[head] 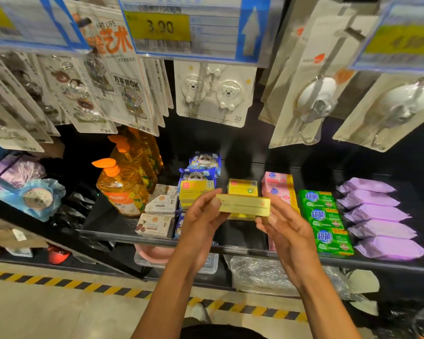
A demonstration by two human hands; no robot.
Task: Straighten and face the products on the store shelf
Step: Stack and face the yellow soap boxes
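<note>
A gold soap box (244,204) is lifted above the dark shelf (242,248), held level between both hands. My left hand (201,218) pinches its left end with thumb and fingers. My right hand (283,225) grips its right end from below. Behind it, two yellow soap boxes (242,187) stand on the shelf, and another yellow box (194,193) sits to their left. Green soap packs (324,220) and pink soap packs (278,189) lie in rows to the right.
Orange pump bottles (123,189) stand at the left, beside white soap boxes (157,217) and blue panda packs (201,167). Purple packets (377,218) fill the right end. Hook packs (216,94) and price tags (167,28) hang overhead. Hazard-striped floor tape (83,285) runs below.
</note>
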